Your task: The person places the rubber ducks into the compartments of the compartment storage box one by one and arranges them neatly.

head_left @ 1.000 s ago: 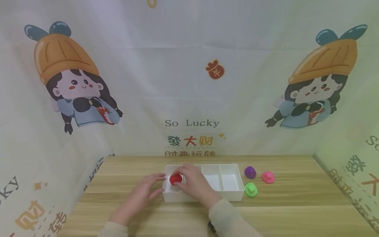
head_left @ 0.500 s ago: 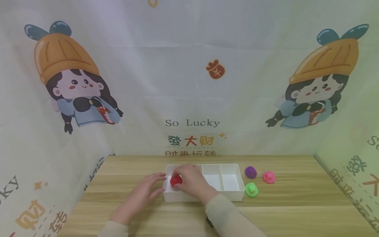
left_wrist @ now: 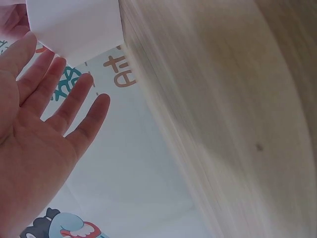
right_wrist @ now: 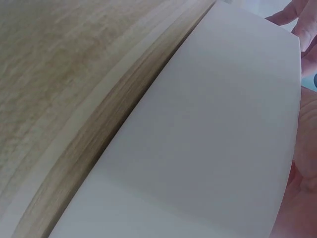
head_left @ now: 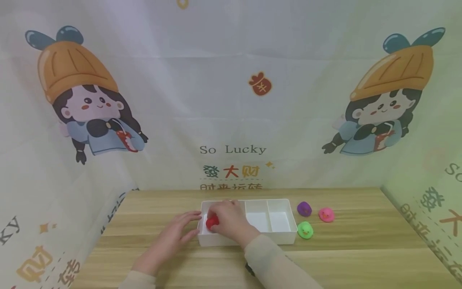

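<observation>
A white box [head_left: 252,239] with several compartments stands on the table. In its leftmost compartment my right hand [head_left: 232,220] pinches a small red toy duck [head_left: 211,223] between thumb and fingers; the hand covers much of it, and its face is hidden. My left hand [head_left: 177,229] is beside the box's left end, fingers straight and fingertips at the wall. In the left wrist view the left hand [left_wrist: 39,134] spreads its fingers near the white box's corner [left_wrist: 79,29]. The right wrist view is mostly filled by the box's long side [right_wrist: 198,124], with part of the right hand [right_wrist: 306,144] behind its rim.
Right of the box lie a purple toy [head_left: 304,209], a pink toy duck [head_left: 326,214] and a green toy duck [head_left: 305,230]. Printed cloth [head_left: 296,120] hangs behind and beside the wooden table [head_left: 346,257]. Something black [head_left: 250,269] shows under the right sleeve.
My right hand has sunk slightly into the leftmost compartment, and the red toy duck sits a little lower and nearer the front. My left hand has stayed in place.
</observation>
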A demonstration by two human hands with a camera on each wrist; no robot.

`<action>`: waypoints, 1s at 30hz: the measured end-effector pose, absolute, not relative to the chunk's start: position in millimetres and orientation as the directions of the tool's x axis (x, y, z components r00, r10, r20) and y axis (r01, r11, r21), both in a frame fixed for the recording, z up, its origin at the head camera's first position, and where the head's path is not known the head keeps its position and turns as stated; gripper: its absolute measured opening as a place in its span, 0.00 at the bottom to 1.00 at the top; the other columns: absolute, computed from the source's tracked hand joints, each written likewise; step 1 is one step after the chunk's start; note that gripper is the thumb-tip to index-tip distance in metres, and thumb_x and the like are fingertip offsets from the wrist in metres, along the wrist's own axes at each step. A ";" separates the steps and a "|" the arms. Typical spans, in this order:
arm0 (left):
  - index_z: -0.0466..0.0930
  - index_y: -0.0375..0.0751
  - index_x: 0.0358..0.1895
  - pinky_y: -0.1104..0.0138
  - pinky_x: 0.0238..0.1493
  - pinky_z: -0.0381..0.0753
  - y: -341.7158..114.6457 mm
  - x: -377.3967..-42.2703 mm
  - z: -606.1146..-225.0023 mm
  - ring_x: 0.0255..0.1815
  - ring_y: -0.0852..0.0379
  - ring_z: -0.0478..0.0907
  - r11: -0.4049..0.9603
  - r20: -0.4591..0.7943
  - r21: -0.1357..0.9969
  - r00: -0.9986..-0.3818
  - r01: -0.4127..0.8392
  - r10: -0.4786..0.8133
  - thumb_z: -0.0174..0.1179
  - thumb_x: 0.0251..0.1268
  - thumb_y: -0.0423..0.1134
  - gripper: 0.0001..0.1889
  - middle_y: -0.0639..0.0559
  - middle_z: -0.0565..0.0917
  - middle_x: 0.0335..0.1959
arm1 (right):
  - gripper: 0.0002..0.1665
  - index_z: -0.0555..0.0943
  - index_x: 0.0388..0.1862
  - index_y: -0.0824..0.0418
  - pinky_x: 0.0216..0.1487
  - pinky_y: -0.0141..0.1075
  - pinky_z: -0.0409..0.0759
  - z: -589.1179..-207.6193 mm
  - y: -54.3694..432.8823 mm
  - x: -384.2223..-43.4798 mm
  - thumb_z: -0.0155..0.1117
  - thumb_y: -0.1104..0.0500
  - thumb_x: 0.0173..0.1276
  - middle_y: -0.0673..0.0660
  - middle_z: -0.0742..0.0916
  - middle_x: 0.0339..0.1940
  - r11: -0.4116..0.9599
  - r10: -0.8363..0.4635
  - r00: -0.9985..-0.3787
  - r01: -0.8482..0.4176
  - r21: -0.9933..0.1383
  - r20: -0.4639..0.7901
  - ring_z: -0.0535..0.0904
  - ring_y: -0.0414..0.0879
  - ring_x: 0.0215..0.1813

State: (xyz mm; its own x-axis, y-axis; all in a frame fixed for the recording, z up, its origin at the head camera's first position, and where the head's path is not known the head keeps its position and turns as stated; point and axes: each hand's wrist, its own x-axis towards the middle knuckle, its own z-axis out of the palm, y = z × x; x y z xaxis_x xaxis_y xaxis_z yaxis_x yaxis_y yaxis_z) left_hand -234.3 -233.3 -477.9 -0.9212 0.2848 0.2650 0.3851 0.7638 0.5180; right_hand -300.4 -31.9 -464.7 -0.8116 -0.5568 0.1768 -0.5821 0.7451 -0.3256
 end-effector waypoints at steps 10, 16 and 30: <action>0.80 0.43 0.65 0.42 0.74 0.72 -231.6 -237.2 -480.5 0.74 0.41 0.72 0.763 0.271 0.516 -0.919 0.389 0.286 0.67 0.71 0.37 0.21 0.50 0.78 0.72 | 0.11 0.87 0.38 0.48 0.64 0.51 0.72 -466.3 -31.8 -301.8 0.81 0.54 0.59 0.41 0.88 0.34 0.757 -0.543 -0.823 -0.567 -0.324 0.168 0.75 0.42 0.44; 0.80 0.43 0.65 0.42 0.75 0.72 -231.8 -236.6 -478.1 0.74 0.41 0.72 0.769 0.264 0.515 -0.923 0.379 0.278 0.67 0.70 0.38 0.21 0.47 0.78 0.72 | 0.12 0.87 0.38 0.48 0.66 0.55 0.71 -466.4 -34.8 -303.4 0.82 0.55 0.58 0.42 0.89 0.35 0.763 -0.542 -0.825 -0.563 -0.317 0.160 0.75 0.42 0.45; 0.81 0.43 0.63 0.42 0.74 0.72 -230.8 -235.1 -478.7 0.74 0.40 0.73 0.766 0.298 0.507 -0.914 0.395 0.274 0.68 0.69 0.37 0.21 0.48 0.79 0.71 | 0.12 0.87 0.40 0.46 0.69 0.56 0.70 -469.7 -34.8 -303.5 0.82 0.54 0.59 0.41 0.89 0.38 0.747 -0.542 -0.821 -0.569 -0.344 0.181 0.78 0.42 0.48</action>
